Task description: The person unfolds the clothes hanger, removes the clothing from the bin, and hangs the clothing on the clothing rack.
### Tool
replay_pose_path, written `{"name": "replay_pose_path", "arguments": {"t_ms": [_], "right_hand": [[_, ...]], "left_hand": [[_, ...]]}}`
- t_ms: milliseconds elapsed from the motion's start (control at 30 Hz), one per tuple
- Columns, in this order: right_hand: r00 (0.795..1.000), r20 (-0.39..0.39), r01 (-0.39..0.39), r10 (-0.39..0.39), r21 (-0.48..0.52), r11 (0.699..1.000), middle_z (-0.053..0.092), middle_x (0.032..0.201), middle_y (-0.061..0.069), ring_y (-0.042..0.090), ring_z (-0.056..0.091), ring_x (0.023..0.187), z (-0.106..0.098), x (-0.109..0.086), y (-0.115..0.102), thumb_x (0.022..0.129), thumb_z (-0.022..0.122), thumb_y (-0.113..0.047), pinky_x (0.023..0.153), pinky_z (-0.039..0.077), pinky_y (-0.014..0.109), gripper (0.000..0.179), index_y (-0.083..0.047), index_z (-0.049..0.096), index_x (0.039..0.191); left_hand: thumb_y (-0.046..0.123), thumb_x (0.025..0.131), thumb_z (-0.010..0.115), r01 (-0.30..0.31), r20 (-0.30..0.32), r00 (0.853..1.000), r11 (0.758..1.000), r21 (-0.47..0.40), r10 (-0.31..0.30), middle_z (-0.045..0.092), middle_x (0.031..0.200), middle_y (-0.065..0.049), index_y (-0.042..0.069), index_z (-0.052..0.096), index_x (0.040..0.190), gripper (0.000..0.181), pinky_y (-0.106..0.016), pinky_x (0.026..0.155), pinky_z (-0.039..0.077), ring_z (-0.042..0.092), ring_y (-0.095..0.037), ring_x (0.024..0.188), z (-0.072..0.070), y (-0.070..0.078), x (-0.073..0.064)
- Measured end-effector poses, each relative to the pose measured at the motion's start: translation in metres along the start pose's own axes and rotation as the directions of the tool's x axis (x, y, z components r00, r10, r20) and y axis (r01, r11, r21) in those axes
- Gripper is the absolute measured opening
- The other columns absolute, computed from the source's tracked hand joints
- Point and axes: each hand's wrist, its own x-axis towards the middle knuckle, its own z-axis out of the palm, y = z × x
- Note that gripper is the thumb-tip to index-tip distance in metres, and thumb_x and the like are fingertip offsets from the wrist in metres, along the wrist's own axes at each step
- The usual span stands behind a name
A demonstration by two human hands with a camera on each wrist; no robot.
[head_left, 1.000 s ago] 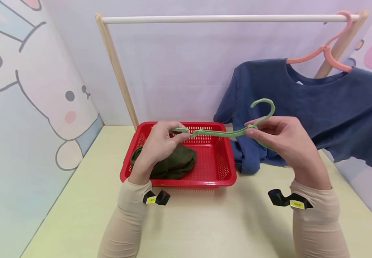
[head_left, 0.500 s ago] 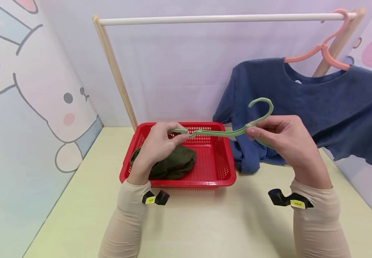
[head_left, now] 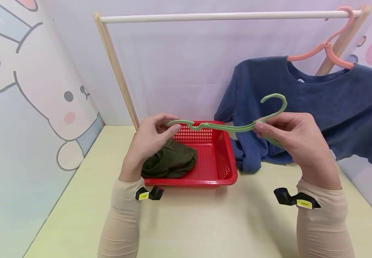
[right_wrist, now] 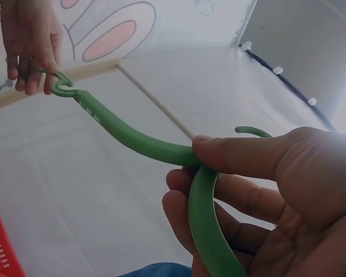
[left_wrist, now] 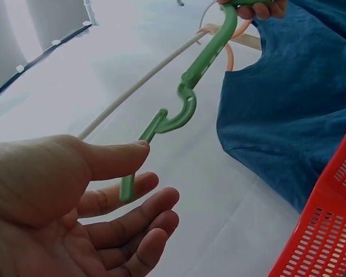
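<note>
A green clothes hanger is held nearly level over the red basket, its hook curving up on the right. My right hand pinches it at the neck, below the hook, between thumb and fingers. At the far end of one arm, my left hand holds the tip lightly between thumb and index finger; the other fingers are loosely bent in the left wrist view. The notch near that tip shows just past the left thumb. A dark green garment lies crumpled in the basket, partly behind my left hand.
The red basket stands on the pale table. Behind it rises a wooden rack with a white rail. A blue T-shirt hangs at the right on a coral hanger, its lower part bunched on the table.
Both hands have risen slightly. My left hand has slid left toward the hanger's tip, exposing more of that arm, while my right hand and the hanger have shifted right.
</note>
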Motion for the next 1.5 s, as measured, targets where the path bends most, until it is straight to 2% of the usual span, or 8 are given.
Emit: {"name": "replay_pose_path", "arguments": {"t_ms": [367,533,667,833,1033,1167,1267,1500], "right_hand": [[0.999,-0.037,-0.029,0.031,0.047,0.998,0.085,0.101,0.000,0.019,0.076,0.100,-0.010,-0.003,0.005,0.103,0.083,-0.029,0.084,0.058,0.024,0.032,-0.007,0.083,0.127],[0.998,-0.056,-0.014,0.020,0.106,0.994,0.084,0.100,0.003,0.019,0.076,0.100,-0.014,-0.001,0.006,0.102,0.085,-0.025,0.084,0.058,0.022,0.032,-0.003,0.083,0.126],[0.999,-0.052,-0.003,0.010,0.129,0.992,0.084,0.101,0.007,0.019,0.076,0.100,-0.016,-0.001,0.004,0.101,0.086,-0.025,0.082,0.058,0.022,0.035,-0.001,0.082,0.126],[0.999,-0.045,-0.009,0.012,0.080,0.997,0.084,0.104,0.007,0.020,0.075,0.103,-0.016,-0.001,0.003,0.102,0.084,-0.030,0.082,0.058,0.022,0.038,-0.002,0.081,0.128],[0.999,-0.050,-0.018,0.022,0.072,0.997,0.084,0.104,0.006,0.021,0.073,0.103,-0.014,-0.003,0.006,0.102,0.084,-0.030,0.081,0.057,0.023,0.038,-0.003,0.081,0.129],[0.998,-0.056,-0.011,0.018,0.111,0.994,0.084,0.101,0.006,0.020,0.073,0.099,-0.016,-0.004,0.008,0.101,0.086,-0.026,0.079,0.057,0.022,0.037,-0.001,0.081,0.127],[0.999,-0.053,0.001,0.006,0.133,0.991,0.084,0.100,0.007,0.020,0.073,0.098,-0.016,-0.003,0.009,0.101,0.086,-0.023,0.079,0.057,0.022,0.035,0.001,0.081,0.126],[0.999,-0.038,-0.003,0.006,0.074,0.997,0.084,0.102,0.006,0.020,0.072,0.100,-0.015,0.001,0.009,0.103,0.084,-0.026,0.079,0.056,0.024,0.035,-0.001,0.081,0.128]], "left_hand": [[0.020,0.107,0.078,-0.006,-0.034,0.999,1.000,0.026,0.007,0.081,0.115,-0.012,0.008,0.079,0.132,0.028,-0.030,0.086,0.057,0.074,-0.024,0.099,-0.015,-0.011,-0.008],[0.024,0.107,0.078,0.023,-0.069,0.997,0.995,0.096,-0.017,0.080,0.115,-0.008,0.011,0.079,0.132,0.028,-0.038,0.093,0.057,0.071,-0.023,0.102,-0.022,-0.016,-0.016],[0.028,0.107,0.078,0.082,-0.089,0.994,0.986,0.145,-0.070,0.078,0.121,-0.006,0.013,0.078,0.132,0.030,-0.040,0.095,0.058,0.071,-0.024,0.105,-0.032,-0.016,-0.026],[0.029,0.107,0.078,0.149,-0.081,0.988,0.968,0.204,-0.135,0.078,0.127,-0.008,0.011,0.077,0.133,0.032,-0.044,0.099,0.058,0.072,-0.027,0.110,-0.047,-0.018,-0.039],[0.033,0.104,0.081,0.224,-0.064,0.974,0.919,0.325,-0.215,0.077,0.128,-0.015,0.006,0.074,0.139,0.045,-0.044,0.094,0.060,0.073,-0.032,0.112,-0.065,-0.019,-0.050],[0.035,0.100,0.086,0.255,-0.014,0.963,0.896,0.364,-0.269,0.075,0.133,-0.018,0.005,0.072,0.143,0.055,-0.044,0.095,0.059,0.071,-0.035,0.118,-0.077,-0.024,-0.053],[0.036,0.096,0.090,0.276,0.042,0.947,0.874,0.401,-0.318,0.074,0.136,-0.019,0.003,0.071,0.145,0.062,-0.046,0.096,0.058,0.067,-0.037,0.121,-0.086,-0.028,-0.056],[0.041,0.086,0.098,0.320,0.144,0.888,0.813,0.486,-0.436,0.073,0.135,-0.019,0.001,0.072,0.143,0.074,-0.055,0.101,0.058,0.064,-0.040,0.123,-0.094,-0.034,-0.059]]}}
